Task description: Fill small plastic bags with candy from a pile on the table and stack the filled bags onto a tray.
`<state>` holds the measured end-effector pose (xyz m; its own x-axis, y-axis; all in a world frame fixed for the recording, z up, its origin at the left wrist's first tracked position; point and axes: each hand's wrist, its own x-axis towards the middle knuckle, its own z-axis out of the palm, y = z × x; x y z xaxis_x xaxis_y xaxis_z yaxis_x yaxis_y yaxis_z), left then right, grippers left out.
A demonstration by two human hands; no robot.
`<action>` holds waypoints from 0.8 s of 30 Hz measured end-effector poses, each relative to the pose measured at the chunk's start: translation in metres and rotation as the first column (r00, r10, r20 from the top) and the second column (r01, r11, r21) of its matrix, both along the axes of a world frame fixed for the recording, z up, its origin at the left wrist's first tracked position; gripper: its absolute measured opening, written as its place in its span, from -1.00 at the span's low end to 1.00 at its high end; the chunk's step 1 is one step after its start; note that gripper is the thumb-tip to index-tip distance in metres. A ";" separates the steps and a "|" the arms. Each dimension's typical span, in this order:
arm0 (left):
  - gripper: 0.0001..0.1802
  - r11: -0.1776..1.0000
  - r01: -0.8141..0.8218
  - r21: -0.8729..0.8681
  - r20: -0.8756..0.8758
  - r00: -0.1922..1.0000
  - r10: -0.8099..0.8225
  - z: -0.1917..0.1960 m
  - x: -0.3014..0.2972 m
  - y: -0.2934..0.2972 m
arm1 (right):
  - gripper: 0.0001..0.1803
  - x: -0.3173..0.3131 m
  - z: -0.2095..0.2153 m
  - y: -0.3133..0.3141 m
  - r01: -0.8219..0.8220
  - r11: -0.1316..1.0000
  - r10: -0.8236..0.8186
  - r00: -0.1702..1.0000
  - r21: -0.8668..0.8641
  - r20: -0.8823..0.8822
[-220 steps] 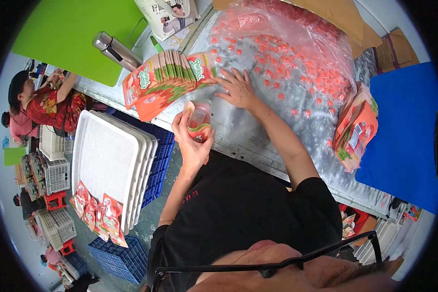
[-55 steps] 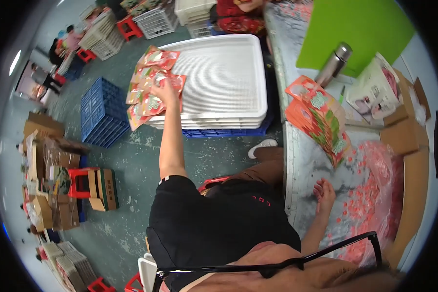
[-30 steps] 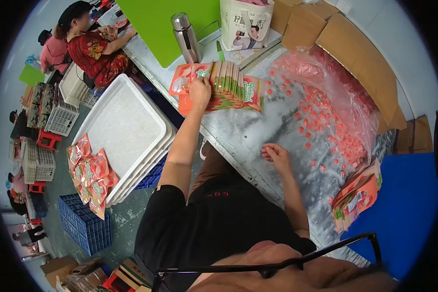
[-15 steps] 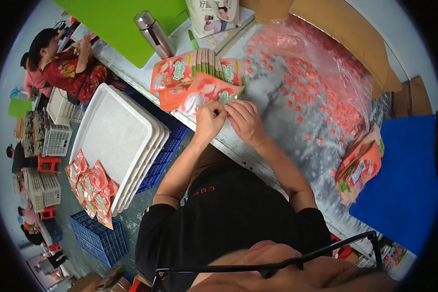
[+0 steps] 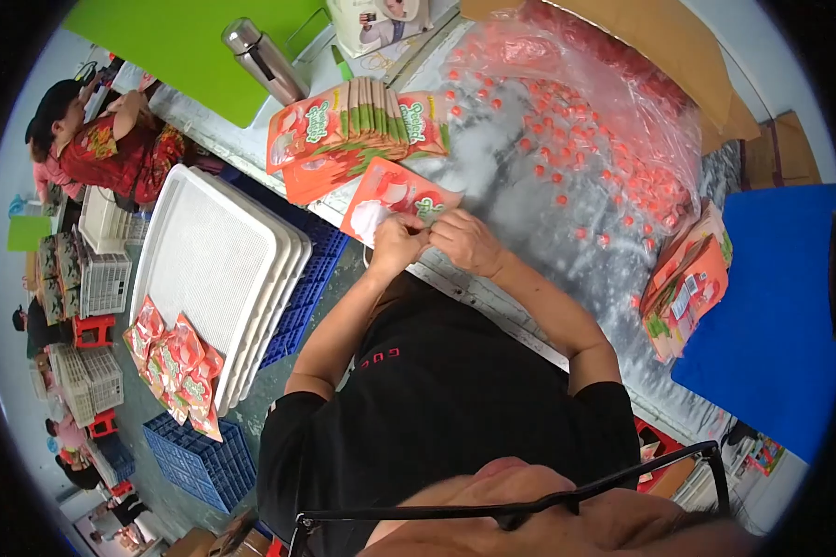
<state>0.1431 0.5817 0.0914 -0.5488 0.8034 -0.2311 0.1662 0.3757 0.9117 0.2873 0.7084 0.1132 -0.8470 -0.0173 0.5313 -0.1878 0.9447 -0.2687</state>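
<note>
Head view: my left hand pinches the lower edge of a red pouch at the near edge of the marbled table, and my right hand, fingers curled narrow, pinches the same edge with its tips close against the left ones. Just beyond the pouch lies a fanned row of similar pouches, a steel flask near it; to the right, small red pieces are scattered before a clear plastic bag. Left of the table, plump pouches rest on stacked white trays.
</note>
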 end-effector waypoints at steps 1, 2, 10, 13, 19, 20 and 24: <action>-0.89 1.000 0.014 0.006 0.003 1.000 -0.014 0.005 0.002 0.000 | -0.85 0.000 -0.004 0.000 -0.050 0.998 0.052 0.997 -0.041 0.055; -0.90 0.996 0.059 0.068 -0.395 0.918 -0.028 0.009 0.003 0.000 | -0.84 0.000 -0.008 0.000 -0.096 0.992 0.104 0.989 -0.086 0.107; -0.93 0.990 0.087 0.108 -0.659 0.753 0.006 0.052 0.016 0.000 | -0.72 0.006 0.002 -0.014 0.014 0.983 0.047 0.946 -0.183 0.322; -0.90 0.981 0.113 0.157 -0.618 0.786 0.008 0.078 0.029 0.005 | -0.62 -0.003 0.006 -0.028 0.061 0.953 0.065 0.915 -0.296 0.398; -0.88 0.938 0.348 -0.002 -0.775 0.592 -0.221 0.106 0.044 0.008 | -0.58 -0.007 0.018 -0.030 0.033 0.917 0.093 0.951 -0.397 0.294; -0.88 0.937 0.349 -0.001 -0.777 0.590 -0.220 0.111 0.044 0.007 | -0.59 -0.004 0.018 -0.030 0.020 0.919 0.104 0.951 -0.394 0.292; -0.55 0.876 0.475 -0.085 -0.561 0.704 -0.436 0.139 0.029 0.007 | -0.61 0.014 0.039 -0.023 -0.012 0.924 0.132 0.947 -0.381 0.291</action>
<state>0.1720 0.5885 0.2306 -0.1271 0.9907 0.0493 0.7770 0.0686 0.6257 0.3016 0.6855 0.1522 -0.9721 0.0623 0.2260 -0.1031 0.7522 -0.6508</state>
